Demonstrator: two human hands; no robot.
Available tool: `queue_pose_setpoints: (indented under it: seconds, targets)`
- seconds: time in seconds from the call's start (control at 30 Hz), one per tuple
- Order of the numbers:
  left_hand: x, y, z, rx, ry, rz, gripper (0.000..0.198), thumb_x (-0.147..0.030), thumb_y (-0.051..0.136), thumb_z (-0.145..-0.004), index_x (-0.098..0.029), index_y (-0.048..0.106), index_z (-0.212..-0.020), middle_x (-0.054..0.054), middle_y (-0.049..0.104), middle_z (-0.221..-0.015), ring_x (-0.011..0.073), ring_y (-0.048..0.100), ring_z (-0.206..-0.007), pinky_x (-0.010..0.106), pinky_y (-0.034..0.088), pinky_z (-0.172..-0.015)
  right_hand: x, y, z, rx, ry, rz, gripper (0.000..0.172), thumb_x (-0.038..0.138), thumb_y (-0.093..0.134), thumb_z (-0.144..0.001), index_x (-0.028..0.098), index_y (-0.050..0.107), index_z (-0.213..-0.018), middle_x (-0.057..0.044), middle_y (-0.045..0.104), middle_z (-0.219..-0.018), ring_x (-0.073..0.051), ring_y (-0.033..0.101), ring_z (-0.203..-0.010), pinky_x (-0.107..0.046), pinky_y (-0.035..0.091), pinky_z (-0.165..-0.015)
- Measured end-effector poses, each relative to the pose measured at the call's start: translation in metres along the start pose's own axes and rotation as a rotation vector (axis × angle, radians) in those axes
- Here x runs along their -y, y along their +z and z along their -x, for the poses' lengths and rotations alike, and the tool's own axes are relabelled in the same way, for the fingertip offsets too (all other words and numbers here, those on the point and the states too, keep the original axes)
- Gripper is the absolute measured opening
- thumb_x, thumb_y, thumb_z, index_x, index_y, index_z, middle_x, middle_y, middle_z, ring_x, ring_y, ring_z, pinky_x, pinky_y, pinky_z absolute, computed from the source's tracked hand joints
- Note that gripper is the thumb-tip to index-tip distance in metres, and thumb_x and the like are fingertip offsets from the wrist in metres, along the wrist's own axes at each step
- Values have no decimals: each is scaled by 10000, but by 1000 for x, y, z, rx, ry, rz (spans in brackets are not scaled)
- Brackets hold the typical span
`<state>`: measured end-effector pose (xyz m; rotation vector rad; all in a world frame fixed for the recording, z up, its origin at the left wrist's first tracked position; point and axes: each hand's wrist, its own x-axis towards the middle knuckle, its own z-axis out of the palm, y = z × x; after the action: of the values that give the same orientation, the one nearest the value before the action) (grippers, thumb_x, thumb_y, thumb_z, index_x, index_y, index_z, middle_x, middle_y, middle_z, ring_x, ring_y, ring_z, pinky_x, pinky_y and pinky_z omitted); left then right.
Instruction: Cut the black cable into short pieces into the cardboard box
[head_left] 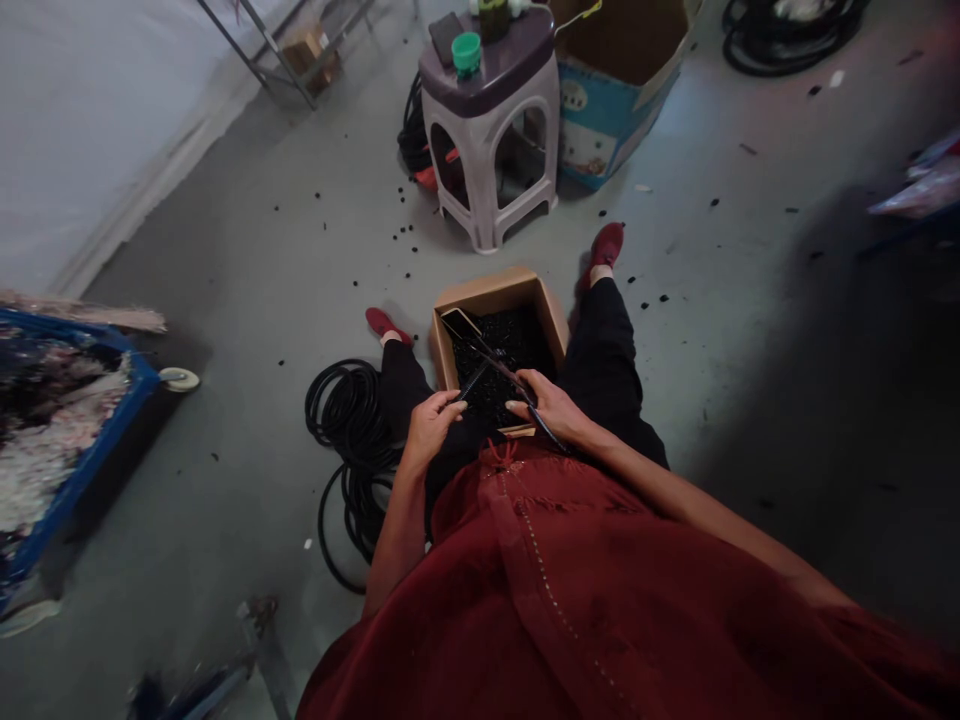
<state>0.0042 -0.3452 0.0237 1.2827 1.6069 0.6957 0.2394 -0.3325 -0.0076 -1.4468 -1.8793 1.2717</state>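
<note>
Between my legs stands an open cardboard box [499, 292] with a heap of small black pieces [510, 335] inside. My left hand [435, 420], at the box's near left edge, pinches a thin black cord [472, 382] that points up and right over the pieces. In my right hand [551, 405], at the near right edge, are dark scissors [510, 374], their blades reaching up and left. The blade tips and the cord's end come together over the box; blur hides whether they touch. A flat black piece with a pale border [460, 322] rests in the box's far left corner.
Coiled black cord [349, 420] lies by my left leg. Ahead are a plastic stool [487, 110] holding a green-capped bottle [466, 52] and a blue carton [600, 115]. A blue-framed cart [90, 440] is at left. Small black bits dot the floor.
</note>
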Motion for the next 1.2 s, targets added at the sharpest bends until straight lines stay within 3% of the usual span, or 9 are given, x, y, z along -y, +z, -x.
queue_pose_setpoints:
  seconds: [0.27,0.47,0.77,1.2]
  targets:
    - [-5,-12,-1,200,-43,56,388,-392,612,-778,-95,706,-1009,55,689,-808,106,575,-627,249,465,-681,-1,-12,-4,15,-83,102,487,441,584,-817,201,488,-1229,-90,554,-1100,-224,541,-956,-353,442,-835]
    - [-6,-24,1,275,-71,47,410,-419,602,-791,-106,701,-1037,31,667,-759,100,545,-624,242,455,-680,2,-16,-8,80,-127,161,482,458,557,-842,163,484,-1217,-106,546,-1090,-231,536,-964,-351,438,-843]
    - [5,-18,1,321,-87,122,380,-433,612,-789,-125,719,-985,32,653,-755,99,529,-626,243,440,-672,-2,-13,-4,99,-122,188,380,438,497,-879,189,502,-1165,-76,562,-1011,-203,536,-865,-319,430,-778]
    - [9,-14,2,277,-148,268,400,-429,669,-747,-102,702,-975,18,622,-718,82,493,-597,237,405,-637,0,-11,0,102,-73,232,302,396,499,-868,187,523,-1084,-64,593,-934,-186,531,-778,-287,391,-699]
